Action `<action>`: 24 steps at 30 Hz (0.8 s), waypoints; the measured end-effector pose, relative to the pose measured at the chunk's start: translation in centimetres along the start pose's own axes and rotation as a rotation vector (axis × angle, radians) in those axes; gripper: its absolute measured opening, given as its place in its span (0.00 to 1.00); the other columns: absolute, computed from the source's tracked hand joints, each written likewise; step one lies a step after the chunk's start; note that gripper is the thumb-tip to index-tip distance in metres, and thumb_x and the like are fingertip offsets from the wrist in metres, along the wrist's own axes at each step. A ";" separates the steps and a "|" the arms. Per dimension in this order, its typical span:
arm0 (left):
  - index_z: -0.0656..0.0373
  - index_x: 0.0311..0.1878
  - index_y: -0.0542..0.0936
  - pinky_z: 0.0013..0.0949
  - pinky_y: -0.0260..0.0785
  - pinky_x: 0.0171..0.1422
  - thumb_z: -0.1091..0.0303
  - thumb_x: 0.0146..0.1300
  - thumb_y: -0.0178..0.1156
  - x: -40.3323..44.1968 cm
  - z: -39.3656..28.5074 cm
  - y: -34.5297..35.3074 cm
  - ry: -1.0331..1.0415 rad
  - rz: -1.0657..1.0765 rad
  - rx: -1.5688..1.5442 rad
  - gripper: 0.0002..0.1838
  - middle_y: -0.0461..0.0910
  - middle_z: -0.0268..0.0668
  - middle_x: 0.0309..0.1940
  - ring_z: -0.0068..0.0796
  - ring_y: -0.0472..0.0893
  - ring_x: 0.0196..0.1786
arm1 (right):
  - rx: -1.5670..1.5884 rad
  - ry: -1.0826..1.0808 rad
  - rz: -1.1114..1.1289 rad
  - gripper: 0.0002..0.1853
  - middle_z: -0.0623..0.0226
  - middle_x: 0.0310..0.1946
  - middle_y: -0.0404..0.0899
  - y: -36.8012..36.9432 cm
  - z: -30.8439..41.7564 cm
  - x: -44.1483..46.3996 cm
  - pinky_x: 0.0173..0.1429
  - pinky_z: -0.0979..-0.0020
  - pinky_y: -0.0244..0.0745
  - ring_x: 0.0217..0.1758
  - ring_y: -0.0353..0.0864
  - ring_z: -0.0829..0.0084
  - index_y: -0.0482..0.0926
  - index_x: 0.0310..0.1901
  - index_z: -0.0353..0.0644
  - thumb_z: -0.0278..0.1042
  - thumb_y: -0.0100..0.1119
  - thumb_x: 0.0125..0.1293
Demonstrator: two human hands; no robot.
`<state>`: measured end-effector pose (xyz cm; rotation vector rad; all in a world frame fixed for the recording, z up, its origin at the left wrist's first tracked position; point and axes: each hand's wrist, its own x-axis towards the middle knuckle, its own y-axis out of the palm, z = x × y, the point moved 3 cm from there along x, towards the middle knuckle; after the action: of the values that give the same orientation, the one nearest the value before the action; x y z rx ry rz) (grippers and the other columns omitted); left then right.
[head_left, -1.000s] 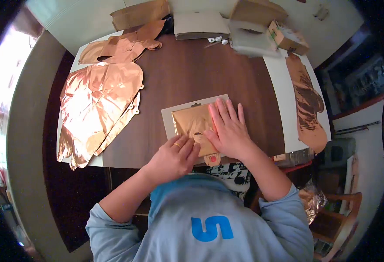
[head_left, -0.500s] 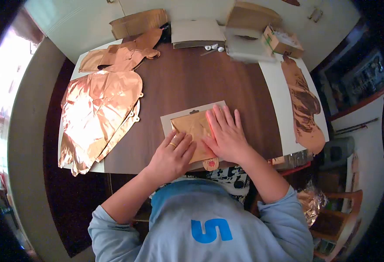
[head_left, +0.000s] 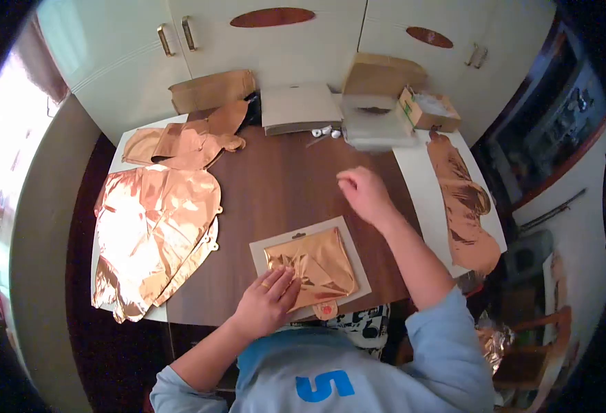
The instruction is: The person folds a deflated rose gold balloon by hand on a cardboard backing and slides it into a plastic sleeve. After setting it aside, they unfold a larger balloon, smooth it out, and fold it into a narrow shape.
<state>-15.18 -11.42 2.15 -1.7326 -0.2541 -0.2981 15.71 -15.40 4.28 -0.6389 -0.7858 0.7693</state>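
In the head view, a folded copper-coloured foil balloon point(head_left: 324, 258) lies on a light card point(head_left: 360, 279) near the table's front edge. A small tab with a red mark point(head_left: 326, 310) sticks out at its lower edge. My left hand point(head_left: 267, 303), with a ring on one finger, rests on the foil's left part, fingers stretched out. Beyond the card, my right hand point(head_left: 366, 194) is over the brown tabletop, its fingers curled in and nothing visible in them. It is apart from the foil.
Large flat foil balloons point(head_left: 155, 234) cover the table's left side; another long one point(head_left: 461, 206) lies at the right. Along the back stand a stack of cards point(head_left: 299, 110), clear plastic sleeves point(head_left: 375, 127), small white rolls point(head_left: 327, 131) and an open box point(head_left: 430, 110).
My right hand has lifted off the foil and moved forward, its fingers curling in. My left hand stays on the foil. The view has tilted up.
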 end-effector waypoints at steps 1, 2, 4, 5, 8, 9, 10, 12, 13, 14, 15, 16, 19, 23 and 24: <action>0.61 0.58 0.79 0.48 0.70 0.69 0.59 0.49 0.68 0.1 -0.1 -0.3 -0.009 0.010 -0.006 0.31 0.77 0.49 0.59 0.48 0.78 0.62 | -0.028 0.037 -0.014 0.11 0.55 0.40 0.83 0.6 -2.0 2.2 0.51 0.57 0.78 0.46 0.82 0.51 0.84 0.44 0.41 0.36 0.62 0.63; 0.61 0.58 0.79 0.48 0.70 0.68 0.59 0.50 0.68 0.1 -0.2 -0.5 -0.019 0.020 -0.010 0.31 0.77 0.49 0.59 0.48 0.78 0.62 | -0.054 0.071 -0.028 0.11 0.55 0.39 0.83 1.1 -3.7 4.3 0.52 0.56 0.77 0.47 0.82 0.51 0.84 0.43 0.43 0.37 0.62 0.63; 0.60 0.60 0.78 0.48 0.69 0.70 0.59 0.52 0.67 -0.1 0.0 -0.1 -0.023 0.034 -0.007 0.30 0.77 0.48 0.60 0.47 0.77 0.63 | -0.168 0.081 -0.098 0.10 0.56 0.39 0.82 2.0 -5.9 7.8 0.51 0.55 0.77 0.46 0.82 0.51 0.85 0.42 0.44 0.38 0.62 0.63; 0.61 0.61 0.77 0.48 0.68 0.70 0.58 0.52 0.67 -0.3 0.1 0.3 -0.016 0.035 0.002 0.32 0.76 0.49 0.60 0.47 0.77 0.63 | -0.224 0.087 -0.134 0.10 0.56 0.39 0.82 2.3 -6.8 9.2 0.51 0.55 0.77 0.46 0.82 0.51 0.85 0.41 0.44 0.38 0.63 0.63; 0.63 0.62 0.76 0.49 0.67 0.71 0.57 0.53 0.66 -0.5 0.2 0.7 -0.005 0.037 0.003 0.33 0.75 0.49 0.61 0.48 0.76 0.64 | -0.321 0.112 -0.131 0.09 0.56 0.40 0.81 2.8 -7.1 11.5 0.51 0.54 0.77 0.45 0.82 0.51 0.84 0.38 0.44 0.38 0.63 0.62; 0.63 0.62 0.76 0.49 0.67 0.71 0.57 0.53 0.66 -0.5 0.3 0.8 -0.004 0.037 -0.002 0.33 0.75 0.50 0.61 0.48 0.76 0.64 | -0.351 0.123 -0.096 0.09 0.57 0.40 0.81 3.0 -7.0 11.8 0.51 0.53 0.77 0.45 0.82 0.52 0.84 0.37 0.44 0.38 0.63 0.61; 0.63 0.62 0.76 0.49 0.67 0.71 0.57 0.53 0.66 -0.5 0.4 0.9 0.004 0.029 -0.003 0.33 0.75 0.50 0.61 0.49 0.76 0.64 | -0.381 0.133 -0.061 0.08 0.57 0.40 0.81 3.3 -6.9 12.1 0.51 0.53 0.77 0.44 0.82 0.52 0.84 0.37 0.44 0.38 0.64 0.61; 0.64 0.62 0.75 0.49 0.67 0.71 0.57 0.53 0.65 -0.6 0.5 1.1 0.014 0.016 -0.007 0.33 0.75 0.51 0.61 0.50 0.76 0.64 | -0.432 0.130 -0.022 0.08 0.57 0.40 0.80 3.7 -7.0 12.3 0.50 0.53 0.77 0.44 0.82 0.52 0.84 0.36 0.44 0.38 0.64 0.59; 0.62 0.60 0.78 0.49 0.68 0.71 0.58 0.54 0.66 -0.6 0.4 1.0 0.003 0.000 0.000 0.30 0.76 0.49 0.60 0.48 0.77 0.63 | -0.453 0.116 -0.018 0.08 0.57 0.40 0.80 4.0 -7.2 12.2 0.50 0.53 0.77 0.44 0.82 0.52 0.83 0.35 0.44 0.38 0.64 0.59; 0.59 0.58 0.80 0.49 0.68 0.70 0.60 0.55 0.66 -0.4 0.2 0.7 -0.008 -0.013 0.005 0.27 0.77 0.48 0.59 0.47 0.78 0.62 | -0.474 0.105 -0.013 0.08 0.58 0.40 0.80 4.2 -7.4 11.7 0.49 0.53 0.77 0.43 0.82 0.52 0.83 0.35 0.43 0.37 0.64 0.58; 0.57 0.56 0.82 0.48 0.69 0.70 0.61 0.56 0.67 -0.2 0.2 0.4 -0.017 -0.026 0.010 0.24 0.78 0.46 0.58 0.45 0.78 0.61 | -0.467 0.088 -0.005 0.08 0.58 0.39 0.80 4.1 -7.2 10.9 0.49 0.53 0.77 0.43 0.82 0.51 0.83 0.34 0.43 0.38 0.64 0.58; 0.58 0.56 0.82 0.48 0.69 0.70 0.61 0.55 0.66 -0.2 0.2 0.2 -0.014 -0.019 0.008 0.24 0.79 0.46 0.58 0.45 0.79 0.61 | -0.460 0.073 0.000 0.09 0.58 0.38 0.80 3.6 -6.6 9.6 0.48 0.54 0.77 0.42 0.82 0.51 0.83 0.34 0.42 0.38 0.64 0.58; 0.60 0.56 0.81 0.49 0.69 0.69 0.60 0.55 0.66 0.0 0.2 0.0 -0.001 -0.016 -0.006 0.26 0.78 0.47 0.58 0.46 0.78 0.61 | -0.374 0.113 0.034 0.08 0.58 0.36 0.81 1.0 -4.6 5.2 0.45 0.55 0.77 0.40 0.82 0.53 0.83 0.33 0.40 0.36 0.65 0.58; 0.62 0.57 0.79 0.49 0.68 0.69 0.60 0.54 0.64 0.0 0.4 0.2 0.017 -0.048 -0.021 0.27 0.77 0.49 0.58 0.48 0.78 0.61 | -0.017 0.213 -0.072 0.08 0.60 0.32 0.81 -3.2 -4.4 -0.2 0.40 0.62 0.77 0.35 0.83 0.62 0.83 0.34 0.38 0.33 0.67 0.59; 0.62 0.57 0.79 0.49 0.68 0.70 0.60 0.54 0.63 0.0 0.5 0.4 0.020 -0.059 -0.022 0.27 0.77 0.48 0.57 0.48 0.78 0.61 | -0.001 0.208 -0.049 0.08 0.61 0.31 0.81 -4.1 -3.9 -1.3 0.40 0.64 0.76 0.34 0.82 0.64 0.83 0.34 0.38 0.33 0.67 0.59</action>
<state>-14.97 -10.98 1.71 -1.7454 -0.2885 -0.3622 19.71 -19.54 4.68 -0.6861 -0.6091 0.6461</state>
